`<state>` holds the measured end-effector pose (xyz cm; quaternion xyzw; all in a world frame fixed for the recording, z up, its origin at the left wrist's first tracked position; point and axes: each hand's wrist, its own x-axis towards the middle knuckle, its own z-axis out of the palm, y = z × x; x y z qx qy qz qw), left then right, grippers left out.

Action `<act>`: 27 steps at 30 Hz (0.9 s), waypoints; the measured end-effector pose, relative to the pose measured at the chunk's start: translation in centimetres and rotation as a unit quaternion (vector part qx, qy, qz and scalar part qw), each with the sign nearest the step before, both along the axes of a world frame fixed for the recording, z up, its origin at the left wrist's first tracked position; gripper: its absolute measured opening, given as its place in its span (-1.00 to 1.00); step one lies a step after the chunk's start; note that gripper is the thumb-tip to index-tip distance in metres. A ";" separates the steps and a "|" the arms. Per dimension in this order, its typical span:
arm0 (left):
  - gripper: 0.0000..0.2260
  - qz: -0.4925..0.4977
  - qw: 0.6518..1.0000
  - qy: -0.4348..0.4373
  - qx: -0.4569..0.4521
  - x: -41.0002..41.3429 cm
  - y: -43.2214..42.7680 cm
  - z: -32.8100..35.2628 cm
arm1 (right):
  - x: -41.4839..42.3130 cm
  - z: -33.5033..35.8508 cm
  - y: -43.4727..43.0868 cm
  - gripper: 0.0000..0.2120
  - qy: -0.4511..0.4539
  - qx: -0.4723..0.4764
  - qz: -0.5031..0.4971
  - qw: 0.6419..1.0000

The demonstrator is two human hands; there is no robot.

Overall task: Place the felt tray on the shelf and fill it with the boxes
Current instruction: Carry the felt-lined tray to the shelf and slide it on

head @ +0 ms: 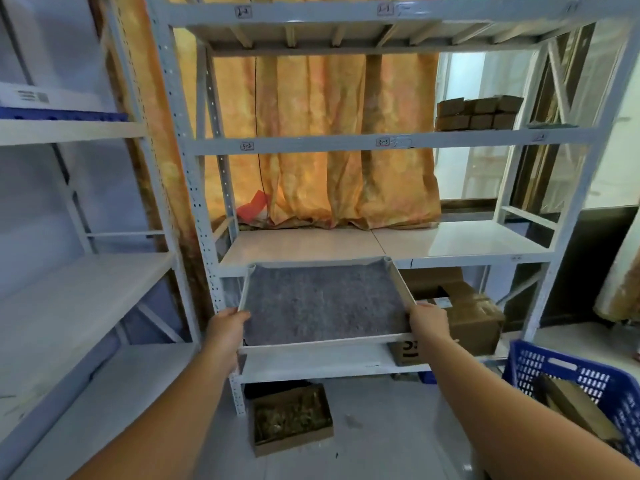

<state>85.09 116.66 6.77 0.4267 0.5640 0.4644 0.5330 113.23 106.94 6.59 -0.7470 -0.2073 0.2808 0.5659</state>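
I see the grey felt tray [325, 303], pale-rimmed and empty, held level just before the white shelf [450, 242]; small brown boxes [479, 112] sit stacked one tier up, right.

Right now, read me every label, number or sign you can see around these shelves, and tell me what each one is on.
"2-2": left tag on the top beam.
"2-1", blurred: right tag, same beam.
"3-2": lower left tag on the middle beam.
"3-3", uncertain: lower right tag, same beam.
Unreadable: far-right tag; white box label; cardboard box print, partly hidden by the felt tray.
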 end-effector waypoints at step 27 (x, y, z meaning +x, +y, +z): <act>-0.87 -0.090 0.967 0.051 0.232 20.0 35.0 21.7 | 19.2 19.4 33.1 -0.81 -0.164 0.155 -0.051 0.973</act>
